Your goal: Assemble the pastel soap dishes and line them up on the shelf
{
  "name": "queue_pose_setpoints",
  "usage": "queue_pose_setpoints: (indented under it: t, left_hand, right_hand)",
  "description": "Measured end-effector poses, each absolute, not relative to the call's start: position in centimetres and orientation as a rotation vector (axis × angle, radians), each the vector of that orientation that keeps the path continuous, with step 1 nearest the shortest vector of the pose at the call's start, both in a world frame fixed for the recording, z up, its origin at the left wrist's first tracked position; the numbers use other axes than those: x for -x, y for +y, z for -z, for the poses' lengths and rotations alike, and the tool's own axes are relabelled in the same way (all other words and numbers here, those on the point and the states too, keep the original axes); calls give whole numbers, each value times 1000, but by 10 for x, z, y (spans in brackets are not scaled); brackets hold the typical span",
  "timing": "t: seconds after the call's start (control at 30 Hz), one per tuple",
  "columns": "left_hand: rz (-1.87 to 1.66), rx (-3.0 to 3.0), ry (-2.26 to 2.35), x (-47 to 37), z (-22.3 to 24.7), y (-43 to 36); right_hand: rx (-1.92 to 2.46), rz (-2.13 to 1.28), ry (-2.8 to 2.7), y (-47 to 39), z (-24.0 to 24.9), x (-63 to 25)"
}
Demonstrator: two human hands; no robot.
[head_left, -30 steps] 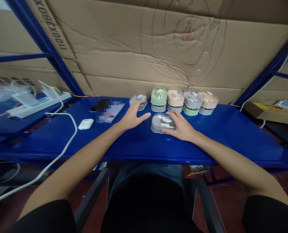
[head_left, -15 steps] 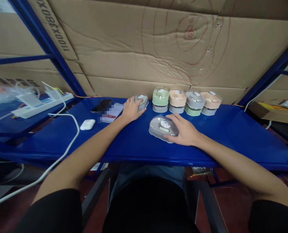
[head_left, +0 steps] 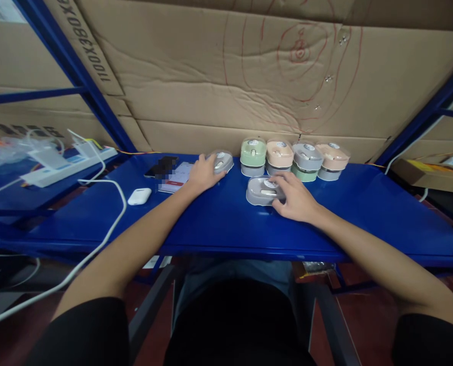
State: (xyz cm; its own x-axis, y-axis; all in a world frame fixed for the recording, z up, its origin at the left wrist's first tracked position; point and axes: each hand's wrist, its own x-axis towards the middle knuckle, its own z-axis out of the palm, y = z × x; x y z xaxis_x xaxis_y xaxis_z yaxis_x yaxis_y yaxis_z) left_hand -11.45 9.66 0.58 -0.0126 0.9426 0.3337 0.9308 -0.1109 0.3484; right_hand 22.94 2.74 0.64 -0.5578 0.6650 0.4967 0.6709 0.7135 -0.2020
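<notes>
My left hand (head_left: 204, 174) is closed around the left side of a small grey lidded plastic box (head_left: 225, 162) at the back of the table, its thumb reaching along the front. A second grey lidded plastic box (head_left: 260, 192), with a round sticker and a pale latch on its lid, rests nearer the front. My right hand (head_left: 295, 195) grips that one from the right, fingers over the lid and thumb at the near side. Behind it stand stacked pairs of similar boxes, with green (head_left: 253, 152), peach (head_left: 279, 154), grey (head_left: 307, 156) and peach (head_left: 333, 156) ones on top.
On the blue table (head_left: 211, 229) to the left lie a white earphone case (head_left: 139, 196), a dark phone (head_left: 159, 166) and a lit screen (head_left: 177, 177). A white cable (head_left: 123, 203) loops past a power strip (head_left: 66, 168). Cardboard (head_left: 195, 91) walls the back.
My right hand has pushed the front grey box back and slightly right, turning it more square to the row. My left hand has shifted slightly left, uncovering more of its box.
</notes>
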Motion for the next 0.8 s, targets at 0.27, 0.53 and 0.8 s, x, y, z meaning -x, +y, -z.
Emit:
queue_pose_setpoints:
  t: [0.27, 0.53, 0.8]
  left_hand:
    - [-331, -2227, 2067, 128, -31, 77]
    - [-143, -2413, 1350, 145, -64, 42]
    - [-331, -2438, 770, 102, -48, 34]
  right_hand:
    - [1197, 141, -2352, 42, -4, -237]
    - [1211, 246, -2232, 39, -1, -232]
    - [669, -16, -2367, 16, -13, -222]
